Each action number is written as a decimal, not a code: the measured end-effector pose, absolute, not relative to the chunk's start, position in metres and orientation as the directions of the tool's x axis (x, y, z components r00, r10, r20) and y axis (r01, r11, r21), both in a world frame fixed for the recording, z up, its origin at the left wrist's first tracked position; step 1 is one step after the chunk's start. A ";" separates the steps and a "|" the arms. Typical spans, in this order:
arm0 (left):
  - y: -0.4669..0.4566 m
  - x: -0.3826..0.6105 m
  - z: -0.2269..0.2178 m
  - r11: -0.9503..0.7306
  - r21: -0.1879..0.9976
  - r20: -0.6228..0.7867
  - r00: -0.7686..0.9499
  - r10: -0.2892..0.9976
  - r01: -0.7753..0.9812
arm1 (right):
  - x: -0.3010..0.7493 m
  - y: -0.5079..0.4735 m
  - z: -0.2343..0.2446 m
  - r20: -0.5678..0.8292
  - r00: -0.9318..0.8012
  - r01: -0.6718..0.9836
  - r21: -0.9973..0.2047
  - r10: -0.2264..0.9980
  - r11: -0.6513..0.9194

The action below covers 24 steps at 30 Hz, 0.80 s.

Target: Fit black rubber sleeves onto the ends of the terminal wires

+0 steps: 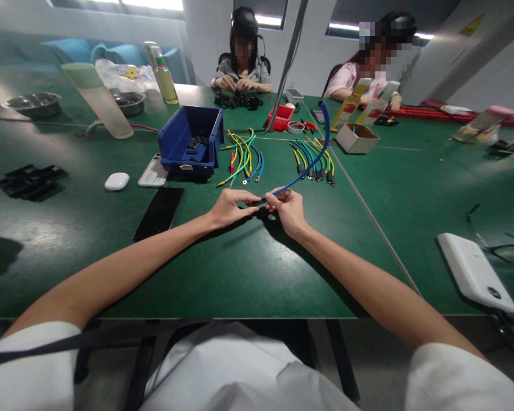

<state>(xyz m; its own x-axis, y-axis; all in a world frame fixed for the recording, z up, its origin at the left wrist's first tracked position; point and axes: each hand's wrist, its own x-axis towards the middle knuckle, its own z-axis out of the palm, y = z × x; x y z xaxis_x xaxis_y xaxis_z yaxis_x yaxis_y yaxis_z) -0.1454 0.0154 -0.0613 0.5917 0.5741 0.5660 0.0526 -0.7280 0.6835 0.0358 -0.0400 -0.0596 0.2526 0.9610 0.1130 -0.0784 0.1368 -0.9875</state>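
And here the work sits mid-piece: a blue wire (328, 130) is up off the bench (240, 274), its lower end between the two hands, its free end arching up and away over the right-hand bundle. At that lower end there's a small black piece (261, 201); whether it is fully seated, fingers hide too much to tell.

On the far side lie two groups. The right bundle (319, 157) shows dark ends, so those look finished; the left bundle (245, 153) shows bare metal tips among its yellow, green and blue wires, so those are probably left to do. Loose black parts (197, 142) lie in the blue bin (197, 169), so supply remains.

Now the hands! The left hand (235, 206) is nearly closed, thumb and forefinger pinching the black piece. The right hand (289, 210) is closed too, fingers curled, thumb and forefinger gripping the wire just beside it.
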 end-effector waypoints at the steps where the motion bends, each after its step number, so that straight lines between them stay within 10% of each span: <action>1: 0.015 -0.145 -0.062 -0.725 0.687 0.564 0.590 0.578 0.053 | 0.036 -0.040 -0.059 0.111 0.254 -0.074 -0.988 0.961 0.134; 24: 0.011 -0.144 -0.056 -0.685 0.726 0.534 0.576 0.619 0.063 | 0.036 -0.041 -0.062 0.143 0.239 -0.090 -0.982 0.960 0.168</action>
<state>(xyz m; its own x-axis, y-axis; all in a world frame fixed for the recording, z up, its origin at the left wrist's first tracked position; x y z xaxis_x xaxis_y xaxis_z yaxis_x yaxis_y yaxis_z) -0.1441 0.0108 -0.0563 0.5757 0.6195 0.5338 0.0632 -0.6845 0.7262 0.0364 -0.0414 -0.0616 0.2391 0.9605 0.1427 -0.0898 0.1682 -0.9817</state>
